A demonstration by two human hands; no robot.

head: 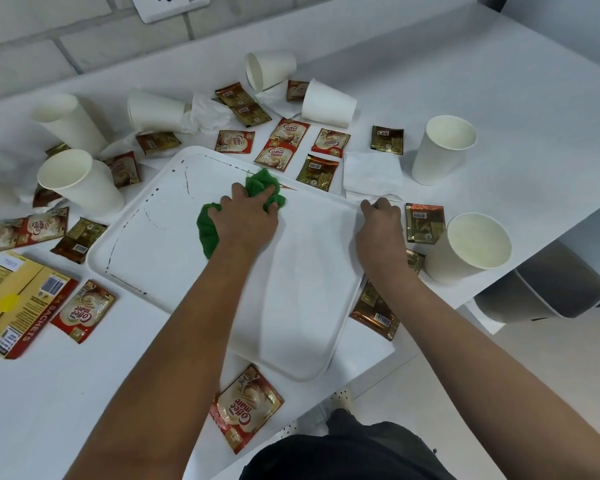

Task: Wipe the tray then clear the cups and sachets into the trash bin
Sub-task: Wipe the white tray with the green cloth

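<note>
Nearest: Coffee mate sachet [246,407] on the table [66,393], just off the near rim of the white tray [302,306]. Left hand [245,221], grip closed on a bunched green cloth [210,230], pressed on the tray floor near its far edge. Brown dotted stains along the tray's left and far sides. Right hand [381,230], fingers curled over the tray's right rim, pinning it. Paper cups around the tray: one upright at right [468,249], another farther back [442,150], several tipped at left and far side. Sachets scattered all round, white napkin [371,174] beyond the right hand. Yellow sachet box [18,303] at left. Grey trash bin [541,289] below the table's right edge.
</note>
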